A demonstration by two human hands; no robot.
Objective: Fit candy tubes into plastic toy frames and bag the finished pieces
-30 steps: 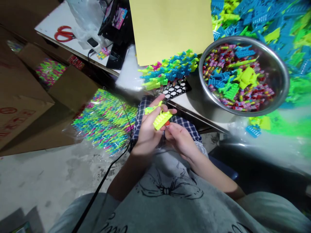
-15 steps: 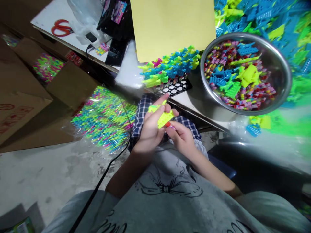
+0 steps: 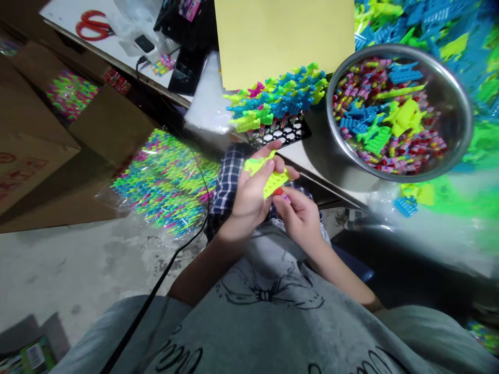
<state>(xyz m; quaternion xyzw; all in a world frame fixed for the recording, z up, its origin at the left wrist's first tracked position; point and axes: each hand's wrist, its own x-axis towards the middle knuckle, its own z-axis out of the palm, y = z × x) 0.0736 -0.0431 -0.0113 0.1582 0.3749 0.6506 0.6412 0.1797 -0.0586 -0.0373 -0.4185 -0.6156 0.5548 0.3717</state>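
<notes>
Above my lap, my left hand (image 3: 249, 200) is closed around a bright yellow plastic toy piece (image 3: 276, 183) with a row of holes along it. Close beside it, my right hand (image 3: 303, 215) pinches a small candy tube with a red end (image 3: 280, 193). The red end lies at the lower edge of the yellow piece; whether they are joined is hidden by my fingers. Just beyond my hands, a black honeycomb rack (image 3: 288, 135) holds several upright tubes topped with blue, green, yellow and pink toy pieces (image 3: 278, 101).
On the table's right, a steel bowl (image 3: 464, 122) holds wrapped candy tubes and loose toy pieces. More blue and green pieces (image 3: 429, 21) are heaped behind it. A yellow sheet (image 3: 284, 41), red-handled scissors (image 3: 93, 26), a filled plastic bag (image 3: 163, 182) and cardboard boxes (image 3: 35, 135) surround me.
Both hands appear slightly farther right and higher in the picture, still holding the yellow piece and the tube close together. The view has shifted a little.
</notes>
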